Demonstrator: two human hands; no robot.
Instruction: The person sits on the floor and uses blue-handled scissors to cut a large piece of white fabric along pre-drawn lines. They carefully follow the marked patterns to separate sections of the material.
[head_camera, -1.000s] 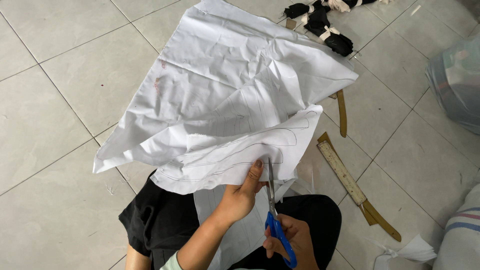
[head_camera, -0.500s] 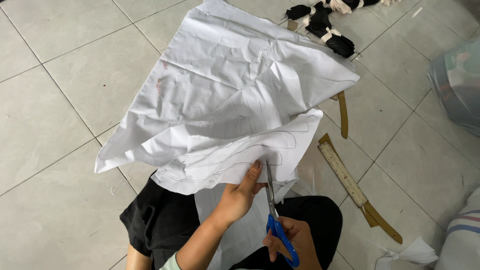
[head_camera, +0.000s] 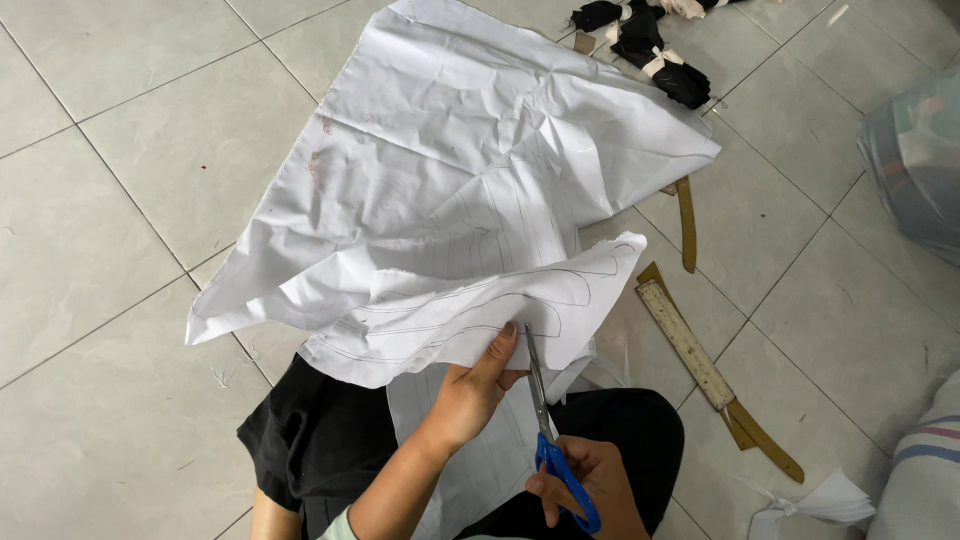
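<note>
Over the tiled floor (head_camera: 120, 420), a crumpled white paper (head_camera: 470, 170) marked with pencilled curves is lifted at its near edge, pinched by the left hand (head_camera: 478, 388). Just beside it, blue-handled scissors (head_camera: 552, 440) are gripped by the right hand (head_camera: 590, 490), blades at the paper's edge. Farther right, a wooden ruler (head_camera: 700, 360) lies flat.
</note>
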